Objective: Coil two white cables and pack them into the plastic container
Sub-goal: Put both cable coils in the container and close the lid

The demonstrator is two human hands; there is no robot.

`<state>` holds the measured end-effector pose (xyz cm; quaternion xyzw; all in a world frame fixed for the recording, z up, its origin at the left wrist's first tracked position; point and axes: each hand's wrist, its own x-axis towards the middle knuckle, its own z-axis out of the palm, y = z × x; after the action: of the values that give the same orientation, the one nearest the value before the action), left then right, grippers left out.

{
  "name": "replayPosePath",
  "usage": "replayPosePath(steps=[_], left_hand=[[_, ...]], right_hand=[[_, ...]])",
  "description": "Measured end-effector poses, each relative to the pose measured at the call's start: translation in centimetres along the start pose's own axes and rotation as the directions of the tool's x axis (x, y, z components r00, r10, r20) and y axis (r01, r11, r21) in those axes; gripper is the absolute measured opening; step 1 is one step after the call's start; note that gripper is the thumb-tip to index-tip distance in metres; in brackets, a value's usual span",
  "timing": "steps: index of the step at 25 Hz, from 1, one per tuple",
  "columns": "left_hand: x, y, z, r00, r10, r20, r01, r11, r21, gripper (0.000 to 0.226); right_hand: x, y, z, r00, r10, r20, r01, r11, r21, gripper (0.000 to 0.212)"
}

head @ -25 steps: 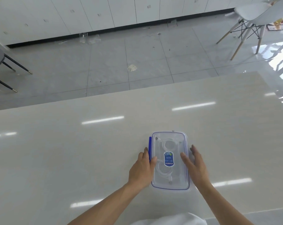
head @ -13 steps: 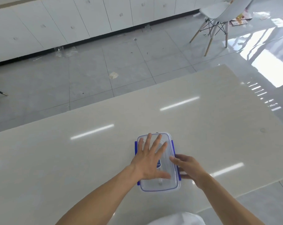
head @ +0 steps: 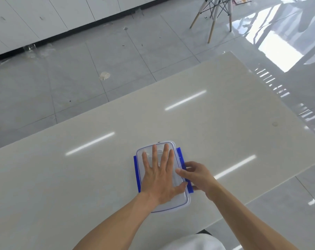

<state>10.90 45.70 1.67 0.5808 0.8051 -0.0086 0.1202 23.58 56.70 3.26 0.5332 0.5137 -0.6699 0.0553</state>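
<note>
A clear plastic container [head: 176, 204] with a blue-trimmed lid lies on the pale table near its front edge. My left hand [head: 160, 175] lies flat on the lid, fingers spread and straight, pressing down. My right hand [head: 196, 175] is at the container's right side, its fingers curled round the blue side latch [head: 182, 156]. A second blue latch [head: 136, 170] sticks out on the left side. The white cables inside are mostly hidden under my left hand; only faint white shapes show through the lid.
The glossy cream table [head: 225, 112] ends at a corner on the far right. Beyond it is grey tiled floor, a white chair with wooden legs [head: 214, 17] at the back right, and white cabinets [head: 44, 17] along the far wall.
My left hand went from the container's left edge onto the lid and spread flat. My right hand shifted from the lid's right edge to gripping the right latch. The view swung left.
</note>
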Motion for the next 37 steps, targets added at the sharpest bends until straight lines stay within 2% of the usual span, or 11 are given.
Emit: replayPosePath(steps=[5,7,11,15,20,24,30,31,33,35,37], left_hand=[[0.0,-0.2,0.1,0.999,0.01,-0.031,-0.01,1.0,0.021,0.096],[-0.2,-0.3,0.1,0.999,0.019,-0.03,-0.018,0.999,0.04,0.082],[-0.4,-0.3,0.0,1.0,0.001,-0.014,0.001,0.997,0.083,0.077],[-0.3,-0.2,0.0,1.0,-0.006,-0.009,0.007,0.996,0.094,0.076],[-0.3,-0.2,0.2,1.0,-0.003,0.009,0.002,0.995,0.097,0.077],[-0.1,-0.3,-0.1,0.999,0.0,0.047,-0.005,0.994,0.11,0.077],[-0.3,-0.4,-1.2,0.994,-0.011,0.113,-0.003,0.993,0.115,0.077],[-0.4,-0.2,-1.6,0.994,-0.029,0.109,0.019,0.995,0.096,0.078],[-1.0,0.9,-2.6,0.992,-0.087,0.092,0.081,0.995,0.062,0.077],[-2.8,2.6,-2.8,0.989,-0.131,0.072,0.132,0.991,-0.002,0.074],[-5.0,3.7,-2.4,0.986,-0.153,0.058,0.157,0.985,-0.071,0.074]], right_hand=[[-0.2,0.6,0.8,0.978,-0.126,-0.164,0.105,0.986,-0.131,0.038],[-0.3,0.6,1.2,0.962,-0.197,-0.187,0.148,0.958,-0.244,0.036],[-0.5,0.5,1.8,0.937,-0.277,-0.21,0.186,0.91,-0.37,0.028],[-0.6,0.9,2.1,0.889,-0.39,-0.241,0.213,0.816,-0.537,0.031],[-0.9,0.7,2.2,0.869,-0.44,-0.225,0.205,0.735,-0.646,0.033],[-1.1,0.5,2.7,0.846,-0.504,-0.175,0.166,0.56,-0.812,0.032],[-1.2,-0.2,2.1,0.894,-0.414,-0.174,0.168,0.667,-0.726,0.035],[-1.0,-0.5,1.8,0.912,-0.383,-0.148,0.189,0.712,-0.676,0.041],[-0.4,-1.7,0.7,0.941,-0.337,-0.038,0.257,0.782,-0.567,0.076],[0.7,-3.5,-0.4,0.929,-0.35,0.118,0.354,0.749,-0.56,0.103],[2.0,-5.1,-0.4,0.887,-0.38,0.263,0.459,0.651,-0.604,0.101]])
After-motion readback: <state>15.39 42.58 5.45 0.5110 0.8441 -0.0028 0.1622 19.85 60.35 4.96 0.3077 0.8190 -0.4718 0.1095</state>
